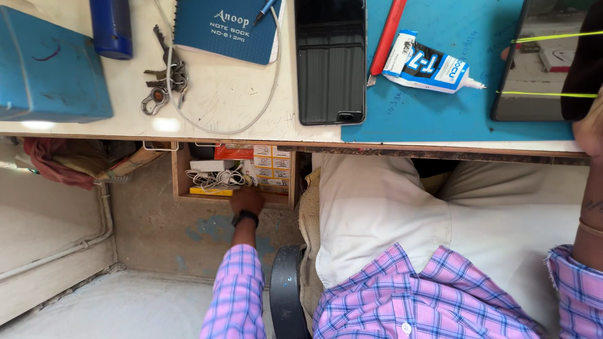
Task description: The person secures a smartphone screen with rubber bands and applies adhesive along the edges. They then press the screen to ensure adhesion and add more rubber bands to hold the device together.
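The open wooden drawer [182, 179] under the front edge of the white tabletop [239, 100] is holding the thing being reached for: the left hand [246, 201] is lying at the drawer's front lip, knuckles up, fingers dipping among the contents, so whether it is wide or closed on anything I cannot tell. Straight ahead of that hand, toward the back of the drawer, a tangle of white cables [217, 179] is sitting over a flat yellow box [210, 191], its long axis running left to right along the drawer's front edge. To the right are stacked small white and orange cartons [272, 169], with a red packet [233, 152] at the back. The right hand [589, 129] is well apart, resting at the tabletop's right front corner beside a dark tablet banded with yellow elastic [534, 63]; its grip is hidden.
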